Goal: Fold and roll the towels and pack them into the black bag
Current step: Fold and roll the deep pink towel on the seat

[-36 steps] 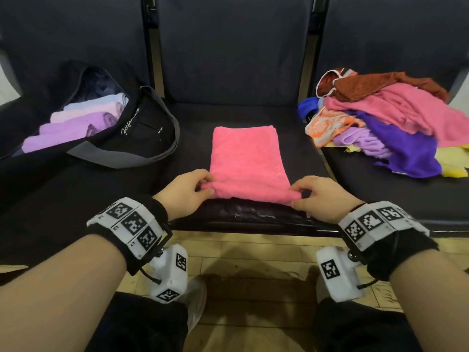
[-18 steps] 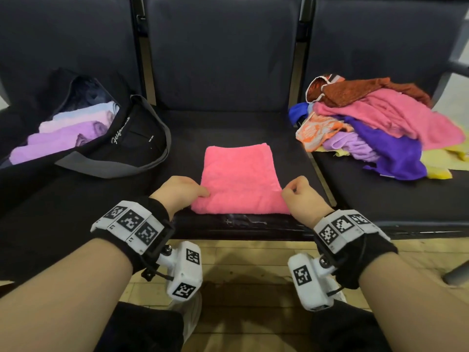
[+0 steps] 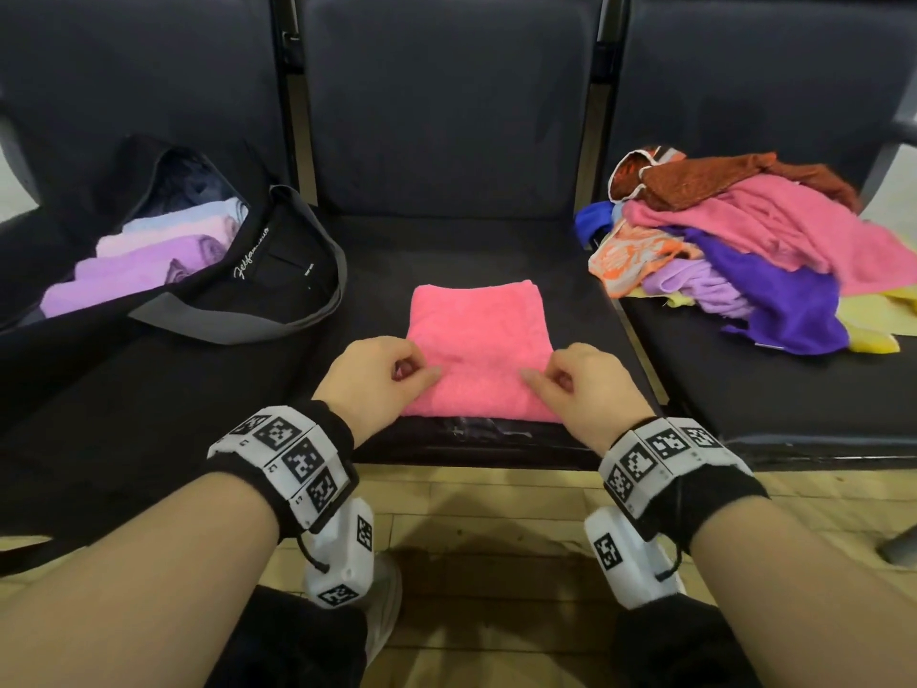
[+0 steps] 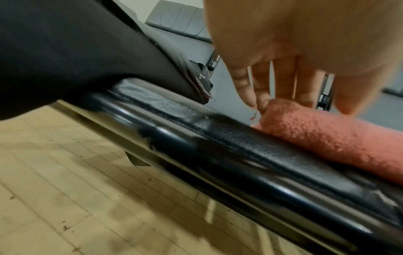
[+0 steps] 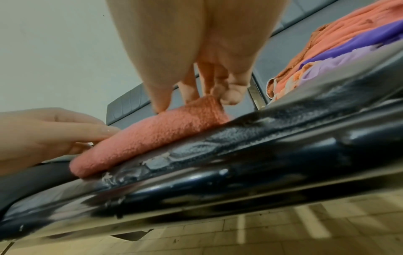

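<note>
The folded pink towel [image 3: 479, 350] lies on the middle seat [image 3: 585, 270], its near end turned into a small roll. The left hand [image 3: 377, 374] and right hand [image 3: 578, 384] each curl around one end of that roll. If one hand pushes ahead of the other, the roll will likely skew and loosen. The black bag [image 3: 278, 290] on the left seat already holds rolled lilac and pale pink towels [image 3: 144, 270]

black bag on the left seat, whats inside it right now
The black bag lies open and holds rolled towels side by side: purple ones nearest, then a pale pink, then a light blue. Anything beneath them or deeper in the bag is hidden by the bag's dark fabric.
</note>
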{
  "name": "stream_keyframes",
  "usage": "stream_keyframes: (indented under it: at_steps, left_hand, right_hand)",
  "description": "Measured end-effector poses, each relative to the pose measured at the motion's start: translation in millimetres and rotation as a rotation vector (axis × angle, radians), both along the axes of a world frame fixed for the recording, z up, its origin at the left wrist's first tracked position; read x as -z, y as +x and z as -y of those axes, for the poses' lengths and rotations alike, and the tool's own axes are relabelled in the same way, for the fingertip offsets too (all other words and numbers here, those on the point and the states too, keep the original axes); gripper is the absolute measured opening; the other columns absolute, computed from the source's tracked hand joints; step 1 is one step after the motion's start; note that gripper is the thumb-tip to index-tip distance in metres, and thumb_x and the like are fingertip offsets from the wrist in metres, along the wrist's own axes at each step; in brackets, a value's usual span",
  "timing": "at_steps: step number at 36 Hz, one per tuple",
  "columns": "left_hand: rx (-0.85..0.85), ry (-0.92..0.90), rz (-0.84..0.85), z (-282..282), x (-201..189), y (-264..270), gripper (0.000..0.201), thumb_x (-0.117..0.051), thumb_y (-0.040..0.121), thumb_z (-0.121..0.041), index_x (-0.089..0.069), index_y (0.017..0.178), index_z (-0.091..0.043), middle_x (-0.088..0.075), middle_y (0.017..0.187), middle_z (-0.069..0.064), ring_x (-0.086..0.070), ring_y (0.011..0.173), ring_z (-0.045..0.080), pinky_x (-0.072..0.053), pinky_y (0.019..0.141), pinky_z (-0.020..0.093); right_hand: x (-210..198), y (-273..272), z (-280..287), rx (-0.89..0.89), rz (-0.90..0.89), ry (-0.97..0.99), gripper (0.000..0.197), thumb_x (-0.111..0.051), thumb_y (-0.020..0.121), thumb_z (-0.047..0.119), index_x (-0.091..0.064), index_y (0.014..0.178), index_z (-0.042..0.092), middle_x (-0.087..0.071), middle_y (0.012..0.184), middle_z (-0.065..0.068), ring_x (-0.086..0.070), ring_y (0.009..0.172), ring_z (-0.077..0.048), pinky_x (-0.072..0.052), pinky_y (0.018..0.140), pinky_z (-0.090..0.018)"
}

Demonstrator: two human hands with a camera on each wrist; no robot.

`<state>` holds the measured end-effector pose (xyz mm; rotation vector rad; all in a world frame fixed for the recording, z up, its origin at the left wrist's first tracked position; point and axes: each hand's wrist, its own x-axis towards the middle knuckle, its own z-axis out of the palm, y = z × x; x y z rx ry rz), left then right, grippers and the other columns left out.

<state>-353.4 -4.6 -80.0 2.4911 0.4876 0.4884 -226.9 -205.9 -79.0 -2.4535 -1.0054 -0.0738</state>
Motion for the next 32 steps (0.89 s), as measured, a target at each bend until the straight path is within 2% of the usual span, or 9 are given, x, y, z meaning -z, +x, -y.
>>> stream_keyframes:
  at_steps: [3, 7, 11, 14, 16, 19, 23, 28, 32]
  left_hand:
    - [0.041, 0.012, -0.024, 4, -2, -4, 0.022, -0.069, 0.081, -0.039, -0.066, 0.073, -0.019, -0.056, 0.077, -0.011, -0.049, 0.080, 0.009, -0.044, 0.078, 0.028]
    - [0.068, 0.044, -0.164, 5, -3, -7, 0.036, -0.053, 0.063, -0.054, -0.056, 0.081, -0.023, -0.050, 0.093, -0.009, -0.042, 0.093, 0.014, -0.039, 0.086, 0.029]
    - [0.092, 0.146, -0.279, 8, -3, -7, 0.037, -0.053, 0.059, -0.045, -0.045, 0.090, -0.027, -0.044, 0.105, -0.008, -0.035, 0.095, 0.016, -0.035, 0.086, 0.030]
    - [0.087, 0.103, -0.274, 6, -1, -5, 0.026, -0.064, 0.072, -0.029, -0.047, 0.091, -0.023, -0.045, 0.103, -0.006, -0.041, 0.098, 0.019, -0.039, 0.090, 0.035]
    - [0.056, 0.046, -0.209, 4, -1, -3, 0.018, -0.063, 0.076, -0.027, -0.053, 0.086, -0.017, -0.048, 0.094, -0.003, -0.047, 0.094, 0.021, -0.043, 0.085, 0.035]
    - [-0.022, -0.114, -0.121, 6, -3, -1, 0.014, -0.063, 0.083, -0.020, -0.061, 0.092, -0.010, -0.055, 0.088, -0.001, -0.052, 0.084, 0.018, -0.038, 0.068, 0.023]
    - [-0.106, -0.282, -0.079, 3, -3, 4, 0.015, -0.060, 0.086, -0.018, -0.062, 0.098, -0.010, -0.058, 0.087, -0.001, -0.051, 0.076, 0.011, -0.037, 0.062, 0.015]
    - [-0.206, -0.486, -0.036, 1, -5, 11, 0.020, -0.063, 0.086, -0.025, -0.063, 0.100, -0.010, -0.059, 0.092, -0.001, -0.052, 0.081, 0.010, -0.042, 0.072, 0.021]
    - [-0.244, -0.561, -0.047, -1, -2, 11, 0.028, -0.062, 0.089, -0.034, -0.060, 0.104, -0.011, -0.062, 0.104, 0.003, -0.058, 0.096, 0.017, -0.047, 0.091, 0.034]
  right_hand:
    - [-1, -3, 6, -0.037, -0.053, -0.040, 0.045, -0.059, 0.087, 0.051, -0.066, 0.081, 0.007, -0.050, 0.094, -0.002, -0.055, 0.083, -0.018, -0.046, 0.078, -0.031]
    - [-9, -7, 11, -0.069, 0.053, -0.235, 0.045, -0.058, 0.083, 0.051, -0.065, 0.113, 0.018, -0.048, 0.114, 0.005, -0.046, 0.106, -0.017, -0.037, 0.095, -0.033]
    - [-9, -8, 11, -0.072, 0.086, -0.342, 0.048, -0.059, 0.083, 0.038, -0.057, 0.128, 0.023, -0.042, 0.125, 0.005, -0.037, 0.118, -0.018, -0.029, 0.102, -0.033]
    - [-8, -6, 10, -0.054, 0.048, -0.317, 0.041, -0.055, 0.088, 0.033, -0.057, 0.128, 0.021, -0.047, 0.118, 0.001, -0.042, 0.115, -0.021, -0.034, 0.100, -0.035]
    - [-9, -4, 9, -0.028, -0.002, -0.265, 0.035, -0.052, 0.090, 0.030, -0.060, 0.122, 0.015, -0.050, 0.110, -0.004, -0.048, 0.109, -0.025, -0.039, 0.095, -0.037]
    - [-7, -1, 8, 0.055, -0.131, -0.137, 0.029, -0.050, 0.091, 0.027, -0.060, 0.114, 0.013, -0.057, 0.106, -0.006, -0.055, 0.103, -0.030, -0.044, 0.091, -0.041]
    - [-3, 0, 8, 0.179, -0.331, 0.047, 0.016, -0.049, 0.092, 0.027, -0.045, 0.107, 0.022, -0.059, 0.095, -0.005, -0.056, 0.095, -0.031, -0.045, 0.087, -0.040]
    - [-2, 1, 4, 0.220, -0.436, 0.229, 0.015, -0.046, 0.097, 0.023, -0.039, 0.107, 0.013, -0.052, 0.095, -0.005, -0.049, 0.091, -0.023, -0.033, 0.079, -0.030]
    - [-1, 4, 4, 0.262, -0.464, 0.199, 0.018, -0.043, 0.099, 0.024, -0.039, 0.108, 0.010, -0.047, 0.081, 0.003, -0.048, 0.089, -0.023, -0.032, 0.078, -0.031]
